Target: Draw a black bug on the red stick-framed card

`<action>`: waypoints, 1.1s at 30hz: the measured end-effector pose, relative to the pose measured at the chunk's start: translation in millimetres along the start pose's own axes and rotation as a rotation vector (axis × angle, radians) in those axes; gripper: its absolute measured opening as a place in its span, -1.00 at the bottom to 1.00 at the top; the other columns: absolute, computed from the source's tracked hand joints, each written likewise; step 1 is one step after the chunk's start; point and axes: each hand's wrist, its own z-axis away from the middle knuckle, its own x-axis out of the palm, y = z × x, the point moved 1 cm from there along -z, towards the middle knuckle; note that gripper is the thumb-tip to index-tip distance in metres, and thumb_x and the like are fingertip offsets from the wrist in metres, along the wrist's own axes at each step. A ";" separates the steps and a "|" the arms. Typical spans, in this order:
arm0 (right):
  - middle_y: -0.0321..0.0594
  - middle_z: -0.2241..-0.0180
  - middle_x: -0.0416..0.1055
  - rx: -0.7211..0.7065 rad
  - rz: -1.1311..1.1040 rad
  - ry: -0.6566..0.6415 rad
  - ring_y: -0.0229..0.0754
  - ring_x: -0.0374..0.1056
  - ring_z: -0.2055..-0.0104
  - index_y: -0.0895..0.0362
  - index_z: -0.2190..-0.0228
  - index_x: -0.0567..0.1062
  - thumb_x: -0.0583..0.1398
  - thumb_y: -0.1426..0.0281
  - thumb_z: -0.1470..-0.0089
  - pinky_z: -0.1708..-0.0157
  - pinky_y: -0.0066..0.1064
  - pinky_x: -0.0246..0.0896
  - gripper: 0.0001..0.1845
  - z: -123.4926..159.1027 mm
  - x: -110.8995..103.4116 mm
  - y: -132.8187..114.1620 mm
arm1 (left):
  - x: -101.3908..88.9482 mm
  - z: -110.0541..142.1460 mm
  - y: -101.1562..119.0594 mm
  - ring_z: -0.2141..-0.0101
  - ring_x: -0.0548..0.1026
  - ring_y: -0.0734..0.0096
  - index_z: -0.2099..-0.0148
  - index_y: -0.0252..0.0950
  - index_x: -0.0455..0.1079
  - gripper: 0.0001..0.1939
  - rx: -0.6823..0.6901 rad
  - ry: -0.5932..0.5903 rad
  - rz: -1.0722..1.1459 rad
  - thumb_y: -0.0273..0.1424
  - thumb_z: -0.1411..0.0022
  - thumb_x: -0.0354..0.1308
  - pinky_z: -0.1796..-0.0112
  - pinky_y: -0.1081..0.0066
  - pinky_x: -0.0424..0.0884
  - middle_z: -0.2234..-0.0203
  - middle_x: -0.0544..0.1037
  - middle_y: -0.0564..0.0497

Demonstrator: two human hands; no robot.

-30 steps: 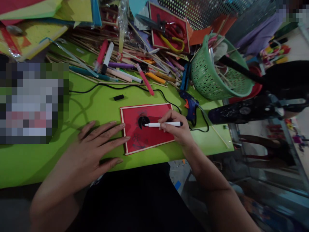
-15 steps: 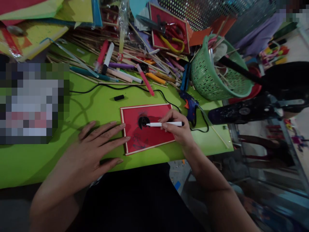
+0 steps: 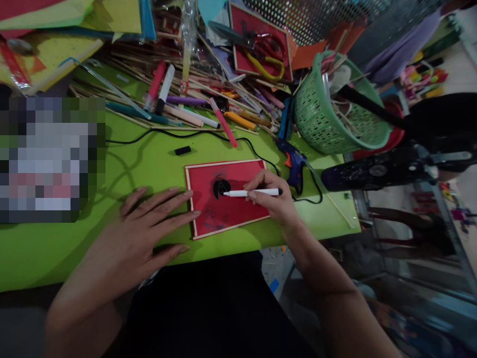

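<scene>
A red card (image 3: 246,214) edged with thin wooden sticks lies on the green table. Near its middle is a round black patch (image 3: 220,188), with fainter dark marks around it. My right hand (image 3: 274,196) pinches a white marker (image 3: 238,193), whose tip is at the lower right edge of the black patch. The fingers of my left hand (image 3: 160,214) are spread flat, two fingertips resting on the card's left border and the others on the table. A black marker cap (image 3: 182,150) lies above the card.
A blue glue gun (image 3: 294,164) and its black cord lie right of and behind the card. Farther back are several markers and wooden sticks (image 3: 122,62), scissors (image 3: 266,52), and another framed red card (image 3: 242,62). A green basket (image 3: 324,119) stands at the back right.
The marker tip shifts slightly right, then back left beside the black patch. My left hand and the card stay in place.
</scene>
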 end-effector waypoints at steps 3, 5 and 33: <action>-0.34 0.47 0.55 -0.026 -0.013 0.018 -0.21 0.29 0.46 0.00 0.36 0.70 0.58 0.11 -0.07 0.43 -0.31 0.15 -0.70 0.3 -1.6 2.9 | 0.0 0.4 -0.1 -0.57 0.38 0.04 -0.48 0.22 0.49 -0.50 0.010 0.004 -0.013 0.09 -0.68 0.03 -0.62 -0.06 0.03 -0.62 0.38 0.24; -0.35 0.48 0.54 -0.048 -0.035 0.027 -0.20 0.32 0.45 -0.01 0.36 0.70 0.58 0.15 -0.07 0.40 -0.30 0.20 -0.74 0.1 -2.2 4.2 | 0.2 0.5 -0.6 -0.57 0.39 0.02 -0.50 0.22 0.48 -0.50 0.020 0.010 -0.021 0.07 -0.69 0.04 -0.62 -0.06 0.03 -0.63 0.36 0.25; -0.34 0.48 0.55 -0.038 -0.031 0.007 -0.22 0.32 0.46 0.00 0.35 0.69 0.58 0.12 -0.07 0.46 -0.32 0.12 -0.71 -0.9 -1.6 3.7 | 0.4 -2.2 -2.3 -0.53 0.45 0.07 -0.42 0.27 0.56 -0.49 0.005 0.045 0.052 0.20 -0.65 0.04 -0.62 -0.02 0.03 -0.58 0.45 0.26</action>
